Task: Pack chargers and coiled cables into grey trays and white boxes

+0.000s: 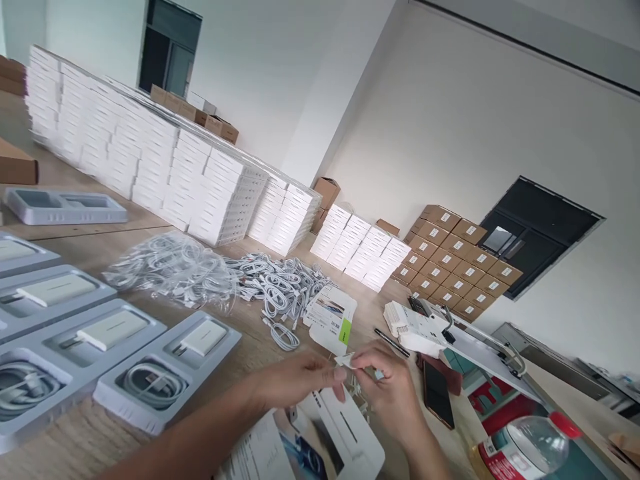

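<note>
My left hand (303, 379) and my right hand (387, 383) meet fingertip to fingertip above the table. Between them is a small white piece (344, 360), pinched by the right thumb and forefinger. My left fingers close at its other side; its exact kind does not show. Below the hands lies an unfolded printed box (283, 443), white with a dark picture, partly covered by my forearm. Another flat printed box (330, 310) with a green patch lies just beyond. Some small white bits (357, 393) show between the hands, mostly hidden.
Left are trays (210, 357) holding chargers and coiled cables. Ahead lie bagged cables (173, 267) and loose cables (283, 287), before stacked white boxes (220, 197). Right are a pen (391, 342), papers (413, 327), a phone (437, 393) and a bottle (530, 447). Cartons (450, 263) stand behind.
</note>
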`<state>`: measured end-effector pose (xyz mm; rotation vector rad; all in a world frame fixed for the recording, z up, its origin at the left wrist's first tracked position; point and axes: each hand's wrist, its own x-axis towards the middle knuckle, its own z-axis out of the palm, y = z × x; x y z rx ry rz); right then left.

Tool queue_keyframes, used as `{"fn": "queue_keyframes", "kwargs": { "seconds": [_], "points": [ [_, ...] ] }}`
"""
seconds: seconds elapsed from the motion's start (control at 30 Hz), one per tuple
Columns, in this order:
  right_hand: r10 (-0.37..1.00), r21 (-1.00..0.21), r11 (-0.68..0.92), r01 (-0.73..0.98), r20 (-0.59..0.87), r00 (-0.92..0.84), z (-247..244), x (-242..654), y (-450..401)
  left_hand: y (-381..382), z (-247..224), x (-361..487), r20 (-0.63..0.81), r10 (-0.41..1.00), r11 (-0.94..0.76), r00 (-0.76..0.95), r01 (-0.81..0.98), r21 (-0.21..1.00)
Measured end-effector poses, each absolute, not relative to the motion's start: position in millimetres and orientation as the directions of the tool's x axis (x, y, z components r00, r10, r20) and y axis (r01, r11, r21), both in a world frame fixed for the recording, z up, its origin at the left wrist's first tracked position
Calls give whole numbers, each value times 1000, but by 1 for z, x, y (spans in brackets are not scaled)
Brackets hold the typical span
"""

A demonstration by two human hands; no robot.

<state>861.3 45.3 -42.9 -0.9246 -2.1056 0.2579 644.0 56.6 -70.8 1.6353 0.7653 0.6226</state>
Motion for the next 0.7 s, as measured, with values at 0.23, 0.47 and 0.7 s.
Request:
{"fn": "queue_keyframes", "kwargs": {
  "seconds": [0.23, 0.47, 0.7],
  "points": [
    [552, -186, 792, 582, 624, -552, -42, 853, 33, 63, -72, 651, 213, 719, -225, 662, -69, 972],
    [634, -321, 761, 564, 553, -541, -35, 855, 29, 62, -67, 648, 230, 763, -313, 604, 33, 949],
    [746, -441, 662, 606, 467, -475, -38, 850, 26, 55, -70, 649, 264, 725, -452, 636, 150, 879]
  ]
}}
